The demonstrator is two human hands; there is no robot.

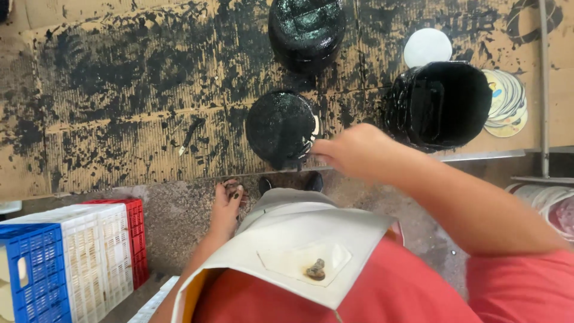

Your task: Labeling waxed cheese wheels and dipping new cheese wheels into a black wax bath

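Standing over a cardboard-covered bench (119, 119) smeared with black paint, presumably laid there to catch drips. Right hand (353, 152) reaching forward to the near edge of a round black-coated disc (280, 127), fingers curled together and apparently pinching its rim at the right side, though the fingertips themselves hidden behind the knuckles, so exact grip hard to tell. Disc lying flat near the front edge of the bench, wet-looking face up, a sliver of pale uncoated edge showing beside the hand; being round, no real long axis, flat face pointing toward the camera. Held by the rim probably to keep fingers off the wet surface. Left hand (227, 206) hanging low by the hip, away from the bench, fingers loosely together and stained dark at the tips, holding nothing visible. Black paint bucket (442, 104) just right of the disc, within easy reach, open mouth tilted toward the viewer. Another black-coated round piece (306, 30) farther back, apart from the front one. White disc (427, 46) behind the bucket and a stack of printed discs (508, 101) to its right, seemingly uncoated stock. Blue, white and red plastic crates (66, 257) on the floor at lower left. White apron (299, 251) over a red shirt.
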